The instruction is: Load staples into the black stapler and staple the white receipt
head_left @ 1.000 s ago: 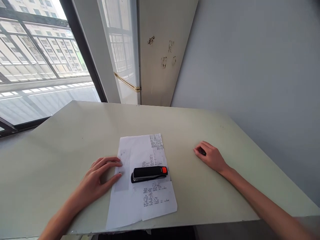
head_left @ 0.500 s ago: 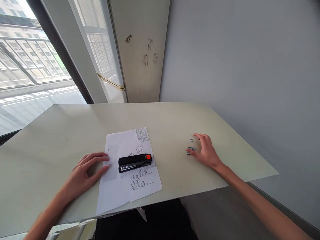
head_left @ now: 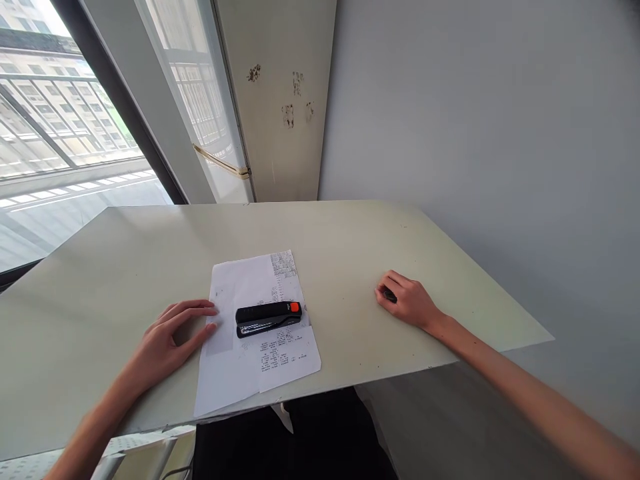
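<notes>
My left hand [head_left: 167, 343] lies on the table with its fingers spread, the tips touching the left edge of some printed paper sheets [head_left: 230, 380]. On top of the sheets rests a black stapler [head_left: 267, 318] with an orange-red patch at its right end. At the right of the table, my right hand [head_left: 406, 299] is curled closed over the spot where small strips of staples lay. Its fingers hide the staples; only a dark gap shows between thumb and forefinger.
The pale table [head_left: 340, 233] has a near edge close to my lap and a slanting right edge. A grey wall [head_left: 475, 120] rises behind it on the right. A glass door with a gold handle [head_left: 220, 161] stands beyond the far left side.
My right hand has closed its fingers over the small silver staple strips, which no longer show. My left hand, the stapler and the sheets stay in place; the view has shifted slightly.
</notes>
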Demonstrator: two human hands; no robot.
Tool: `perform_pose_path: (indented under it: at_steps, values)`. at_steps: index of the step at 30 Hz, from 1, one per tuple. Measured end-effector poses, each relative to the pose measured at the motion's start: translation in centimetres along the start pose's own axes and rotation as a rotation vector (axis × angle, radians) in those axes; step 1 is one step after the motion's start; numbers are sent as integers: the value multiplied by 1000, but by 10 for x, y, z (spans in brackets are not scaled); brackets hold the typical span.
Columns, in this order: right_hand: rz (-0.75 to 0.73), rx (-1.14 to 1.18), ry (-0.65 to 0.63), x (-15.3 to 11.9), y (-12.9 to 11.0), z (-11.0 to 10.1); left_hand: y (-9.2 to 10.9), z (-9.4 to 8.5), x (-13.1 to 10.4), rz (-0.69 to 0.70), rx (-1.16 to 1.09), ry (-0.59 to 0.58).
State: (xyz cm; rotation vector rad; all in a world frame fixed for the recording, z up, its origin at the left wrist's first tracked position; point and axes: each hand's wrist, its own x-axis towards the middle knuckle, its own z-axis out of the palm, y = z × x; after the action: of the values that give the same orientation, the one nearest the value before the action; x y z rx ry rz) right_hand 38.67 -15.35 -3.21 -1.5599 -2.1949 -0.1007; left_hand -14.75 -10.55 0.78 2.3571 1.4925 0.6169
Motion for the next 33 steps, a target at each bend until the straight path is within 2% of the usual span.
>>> perform_pose_path:
  at_steps: [8, 14, 19, 23, 27, 30, 33]
  values:
    - [1, -23, 81, -1, 2, 4, 2, 0, 1, -11, 4, -3]
    - [-1, 24, 52, 7, 0, 4, 0, 0, 0, -19, -20, 10]
    - [101, 99, 73, 9, 2, -2, 12, -8, -1, -174, -81, 47]
    - [255, 101, 145, -6, 5, -16, 17, -12, -1, -316, -128, 106]
    - [388, 36, 23, -29, 1, -27, 18, -12, -1, -396, -112, 94]
    - [340, -78, -85, -34, -12, -25, 27, -11, 0, -418, -95, 83]
    - [262, -173, -119, -26, -27, -17, 39, -11, 1, -432, -99, 109]
